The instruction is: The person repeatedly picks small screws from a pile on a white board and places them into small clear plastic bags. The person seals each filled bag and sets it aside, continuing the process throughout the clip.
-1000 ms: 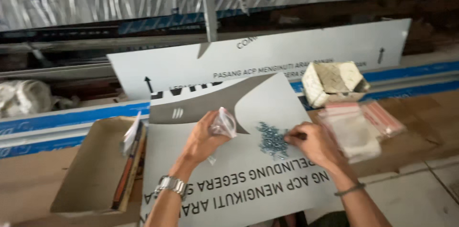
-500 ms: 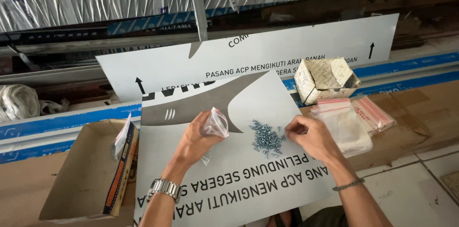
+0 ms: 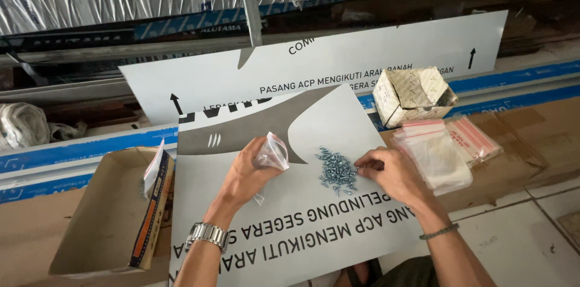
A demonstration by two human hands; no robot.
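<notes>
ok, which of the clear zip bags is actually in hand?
The small crumpled clear bag, pinched in the left hand beside the screw pile. The other bags lie flat in a stack with red zip strips, at right, untouched.

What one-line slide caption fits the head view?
Left hand holds a small clear bag while right hand touches a pile of screws on a white panel.

We're in a workshop: film-wrapped white composite panels (image 3: 314,69) stacked about (metal profiles (image 3: 72,51) behind), loose silver screws (image 3: 336,170) piled.
</notes>
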